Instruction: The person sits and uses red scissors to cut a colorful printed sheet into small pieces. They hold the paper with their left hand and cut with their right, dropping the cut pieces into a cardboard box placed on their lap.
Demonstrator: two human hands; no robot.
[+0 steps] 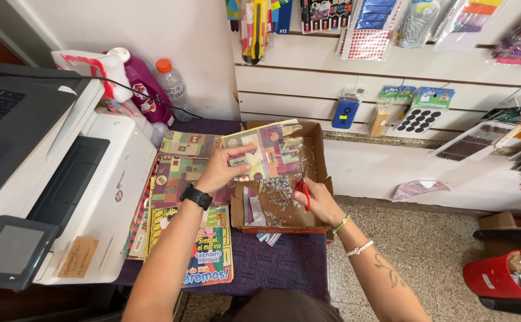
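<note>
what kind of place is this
Probably a small stationery or copy shop: packaged supplies hang on a slatted wall, a printer sits beside a laptop, and hands cut patterned paper with scissors.

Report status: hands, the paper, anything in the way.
Left hand holds patterned paper sheet over cardboard box. Right hand grips red-handled scissors, cutting its edge. Paper scraps in box; nothing blocking.

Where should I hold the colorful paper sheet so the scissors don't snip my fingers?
Probably hold the colorful paper sheet by its left edge, coming from the left, as the left hand does. The red-handled scissors in the right hand cut at its right edge, over the cardboard box.
</note>
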